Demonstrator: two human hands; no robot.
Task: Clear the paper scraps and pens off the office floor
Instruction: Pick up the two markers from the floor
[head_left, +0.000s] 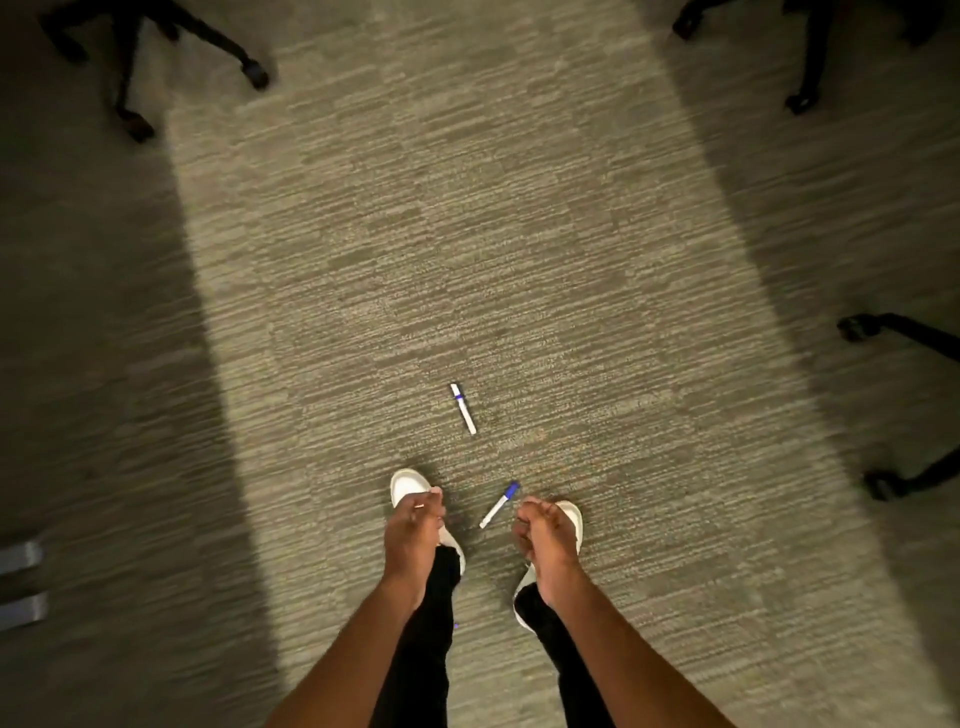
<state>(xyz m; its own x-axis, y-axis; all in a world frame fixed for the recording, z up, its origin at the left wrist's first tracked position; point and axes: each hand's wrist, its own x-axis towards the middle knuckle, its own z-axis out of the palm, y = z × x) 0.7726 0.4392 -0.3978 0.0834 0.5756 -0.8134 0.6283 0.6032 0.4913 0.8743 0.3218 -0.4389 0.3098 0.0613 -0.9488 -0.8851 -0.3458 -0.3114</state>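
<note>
I stand on the office carpet (519, 234), arms stretched forward and down, with two pens lying in the lit strip ahead of my white shoes (408, 486). My left hand (415, 525) hangs with its fingers curled loosely inward; its grip looks narrow and appears to hold nothing, though the curl hides the palm, so I cannot tell for certain. My right hand (545, 535) hangs the same way, fingers folded under, and I cannot tell whether anything sits inside that grip either. The nearer pen (500, 505), white with a blue cap, lies slanted on the carpet between my feet, just beside the right hand as seen from above but well below it, untouched. The farther pen (463, 408), white with a thin blue band, rests a little ahead, apart from the first. No paper scraps show in this view. Dark chair bases on castors (254, 73) stand at the edges, in shadow, well clear of both pens. I judge that the arms are held out over the pens because a bend to pick them up comes next, and the nearer pen, lying open between the shoes, looks the easier first pickup. Both pens remain on the floor.
</note>
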